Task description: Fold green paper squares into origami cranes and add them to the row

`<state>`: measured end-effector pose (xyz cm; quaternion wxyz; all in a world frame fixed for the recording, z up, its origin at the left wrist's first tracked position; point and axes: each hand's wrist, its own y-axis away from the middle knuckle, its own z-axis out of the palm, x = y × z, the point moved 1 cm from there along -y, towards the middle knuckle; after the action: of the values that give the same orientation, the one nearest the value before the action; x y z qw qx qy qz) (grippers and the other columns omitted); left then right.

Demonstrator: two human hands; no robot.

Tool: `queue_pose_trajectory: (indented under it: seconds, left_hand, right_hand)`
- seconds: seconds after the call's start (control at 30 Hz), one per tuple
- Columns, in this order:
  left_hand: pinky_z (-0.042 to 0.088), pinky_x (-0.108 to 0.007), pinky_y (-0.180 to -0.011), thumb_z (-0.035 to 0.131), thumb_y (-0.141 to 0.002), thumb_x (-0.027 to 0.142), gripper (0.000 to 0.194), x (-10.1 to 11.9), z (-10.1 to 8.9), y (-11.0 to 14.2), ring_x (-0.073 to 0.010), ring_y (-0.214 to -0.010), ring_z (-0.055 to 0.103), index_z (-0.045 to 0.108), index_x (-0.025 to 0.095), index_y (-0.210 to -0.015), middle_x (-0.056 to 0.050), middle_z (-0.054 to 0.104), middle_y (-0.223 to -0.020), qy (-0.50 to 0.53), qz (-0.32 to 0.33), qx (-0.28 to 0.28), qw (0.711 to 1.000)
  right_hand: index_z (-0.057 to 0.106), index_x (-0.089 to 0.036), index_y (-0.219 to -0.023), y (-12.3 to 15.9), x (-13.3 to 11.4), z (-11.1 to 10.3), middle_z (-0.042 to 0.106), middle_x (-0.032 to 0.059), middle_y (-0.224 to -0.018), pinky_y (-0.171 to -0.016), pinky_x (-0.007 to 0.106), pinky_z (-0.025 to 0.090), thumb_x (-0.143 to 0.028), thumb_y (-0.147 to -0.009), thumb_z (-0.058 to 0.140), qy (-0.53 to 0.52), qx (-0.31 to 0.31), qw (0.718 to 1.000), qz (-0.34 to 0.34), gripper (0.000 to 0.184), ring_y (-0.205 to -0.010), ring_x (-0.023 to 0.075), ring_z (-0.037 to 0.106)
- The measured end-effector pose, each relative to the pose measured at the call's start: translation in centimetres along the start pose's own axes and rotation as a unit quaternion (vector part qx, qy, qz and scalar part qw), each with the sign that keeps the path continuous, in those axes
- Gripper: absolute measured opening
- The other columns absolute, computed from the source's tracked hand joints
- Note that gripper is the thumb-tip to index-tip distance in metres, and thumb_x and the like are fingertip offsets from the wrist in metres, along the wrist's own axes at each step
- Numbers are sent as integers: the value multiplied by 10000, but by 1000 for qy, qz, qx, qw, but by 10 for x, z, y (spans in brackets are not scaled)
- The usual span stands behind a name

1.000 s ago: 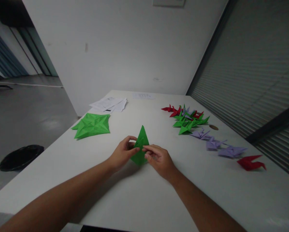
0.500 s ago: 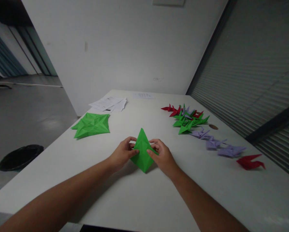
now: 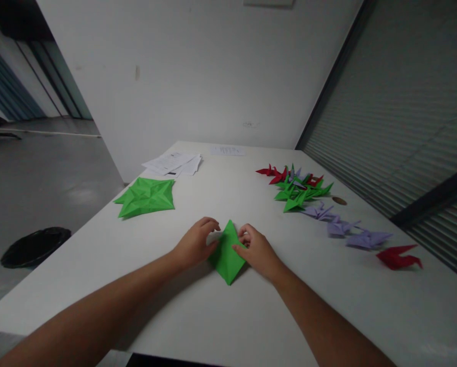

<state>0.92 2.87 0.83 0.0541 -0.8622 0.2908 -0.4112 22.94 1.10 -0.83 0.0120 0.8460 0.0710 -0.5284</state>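
In the middle of the table, a diamond-shaped piece of folded green origami paper (image 3: 228, 255) stands between my hands with one point toward me. My right hand (image 3: 259, 250) pinches its right edge, thumb on the front and fingers curled behind. My left hand (image 3: 197, 243) is at the opposite edge, its thumb close to or touching the paper. A gap shows between that thumb and the bent fingers, so the left hand is open.
Creased green sheets (image 3: 148, 198) lie at the left, with printed papers (image 3: 173, 163) behind them. Along the right side are a pile of green folded cranes (image 3: 301, 192), several purple cranes (image 3: 368, 238) and a red crane (image 3: 399, 257). A black-lined bin (image 3: 35, 247) stands on the floor at left.
The green paper has come down and a little nearer to me. My left hand has loosened its pinch, its fingers now apart, while the right keeps its hold.
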Motion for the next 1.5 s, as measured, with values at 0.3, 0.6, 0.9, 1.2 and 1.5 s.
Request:
queue_pose_trajectory:
  seconds: [0.3,0.6,0.9,1.2,1.5]
  left_hand:
    - [547,-374,-872,700,-790,105,469,3,6,7,-254,-992,679,623,208,-1241,-95,699,-1092,-74,64,-175,980]
    - [519,-408,-939,714,-850,187,401,8,0,4,-275,-1055,649,641,190,-1245,-115,713,-1088,-86,140,-206,965]
    - [457,-457,-1047,875,-728,334,670,6,-5,7,-330,-1186,598,619,212,-1335,-145,677,-1272,-45,135,-205,968]
    - [484,-451,-982,854,-738,368,710,5,-6,10,-328,-1112,593,571,203,-1368,-132,683,-1199,-78,121,-199,969]
    - [520,-431,-919,828,-775,415,743,-5,-5,15,-295,-1038,614,546,178,-1420,-147,638,-1160,-45,79,-176,980]
  right_hand:
    - [575,-217,-843,4,-10,-6,659,-12,-762,-628,254,391,-97,-783,721,183,-22,983,-9,199,-704,163,615]
    - [650,-207,-975,4,-6,-9,614,37,-1024,-817,298,497,-124,-769,802,266,-33,960,-76,269,-906,187,642]
    - [746,-238,-1044,5,-7,-20,672,57,-1098,-1001,405,493,-58,-781,759,183,-115,961,-174,319,-1075,242,631]
    - [760,-246,-1125,8,-6,-28,758,70,-1132,-1008,428,492,-77,-751,767,164,-119,965,-169,410,-1080,261,666]
    - [743,-258,-1212,15,-17,-39,732,87,-1225,-1041,458,461,-263,-604,941,165,-167,961,-149,640,-1166,321,629]
